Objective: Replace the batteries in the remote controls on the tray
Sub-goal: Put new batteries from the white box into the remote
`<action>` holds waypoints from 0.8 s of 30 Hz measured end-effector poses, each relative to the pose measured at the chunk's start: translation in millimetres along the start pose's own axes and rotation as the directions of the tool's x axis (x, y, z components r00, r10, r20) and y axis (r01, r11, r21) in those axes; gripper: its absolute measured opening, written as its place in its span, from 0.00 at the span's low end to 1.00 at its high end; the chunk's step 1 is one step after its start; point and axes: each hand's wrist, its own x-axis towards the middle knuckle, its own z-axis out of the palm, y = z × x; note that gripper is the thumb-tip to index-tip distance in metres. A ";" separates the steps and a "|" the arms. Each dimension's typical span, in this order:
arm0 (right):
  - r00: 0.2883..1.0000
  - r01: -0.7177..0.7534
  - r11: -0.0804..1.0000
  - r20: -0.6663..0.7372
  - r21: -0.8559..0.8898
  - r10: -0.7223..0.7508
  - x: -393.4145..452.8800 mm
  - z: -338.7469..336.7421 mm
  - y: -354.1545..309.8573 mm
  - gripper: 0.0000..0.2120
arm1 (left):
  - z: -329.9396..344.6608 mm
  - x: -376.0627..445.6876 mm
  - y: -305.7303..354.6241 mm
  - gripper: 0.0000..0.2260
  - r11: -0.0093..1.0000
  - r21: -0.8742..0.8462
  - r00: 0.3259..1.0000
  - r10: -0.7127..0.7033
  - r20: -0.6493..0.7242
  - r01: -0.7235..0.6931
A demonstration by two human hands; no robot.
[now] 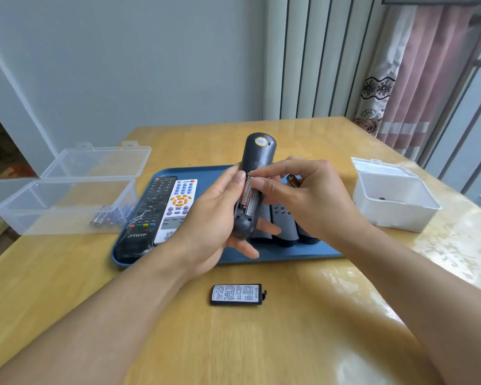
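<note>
My left hand (214, 215) grips a dark grey remote (257, 157) above the blue tray (195, 173), back side up, battery compartment uncovered. A red battery (246, 191) lies in the compartment. My right hand (303, 195) pinches that battery's top end with thumb and forefinger, and a second battery (293, 180) is tucked in its curled fingers. The remote's black cover (236, 294) with a white label lies on the table in front of the tray. On the tray lie a black remote (147, 215), a white remote (177, 209) and grey remotes (285, 220).
A clear plastic box (64, 207), lid open, stands left of the tray with several batteries (109, 218) in its near corner. A white box (395, 201), lid open, stands to the right with a small dark item inside. Curtains hang by the table's far right corner.
</note>
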 end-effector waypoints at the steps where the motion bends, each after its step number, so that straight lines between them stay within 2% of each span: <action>1: 1.000 -0.004 1.000 -0.013 -0.017 0.003 0.1 -0.8 0.3 0.03 | -0.3 -0.5 0.7 0.16 1.000 0.006 1.000 -0.006 0.019 0.006; 5: 1.000 -0.019 0.994 -0.016 -0.110 0.018 3.1 -5.1 2.1 0.04 | -5.8 0.2 1.7 0.18 0.999 0.022 0.995 -0.050 0.089 0.049; 10: 1.000 -0.021 0.983 0.018 -0.183 0.024 2.7 -3.7 6.3 0.06 | -6.3 1.9 1.4 0.18 0.987 -0.082 0.987 -0.126 0.099 0.135; 13: 1.000 0.009 0.973 0.009 -0.230 -0.007 2.6 -2.7 4.8 0.14 | -4.1 1.7 -0.1 0.16 0.980 -0.130 0.987 -0.143 0.070 0.151; 15: 1.000 0.002 0.980 0.024 -0.199 0.003 2.0 -3.3 1.4 0.17 | -3.4 2.1 -0.6 0.15 0.973 -0.174 0.988 -0.148 0.045 0.154; 17: 0.997 -0.064 0.987 0.031 -0.145 0.070 2.7 -4.0 0.9 0.18 | -4.2 3.3 -0.1 0.16 0.964 -0.230 0.990 -0.138 0.008 0.136; 20: 0.980 -0.192 0.965 0.013 -0.179 0.198 8.3 -10.2 7.6 0.15 | -7.5 5.7 2.3 0.17 0.961 -0.266 0.993 -0.099 -0.067 0.078; 22: 0.959 -0.278 0.957 0.035 -0.087 0.282 11.9 -14.9 8.9 0.09 | -9.4 6.5 3.3 0.18 0.973 -0.225 0.993 -0.069 -0.094 0.047; 24: 0.942 -0.331 0.943 0.074 0.031 0.328 13.5 -17.7 10.5 0.11 | -9.4 6.7 3.3 0.18 0.977 -0.211 0.993 -0.045 -0.108 0.021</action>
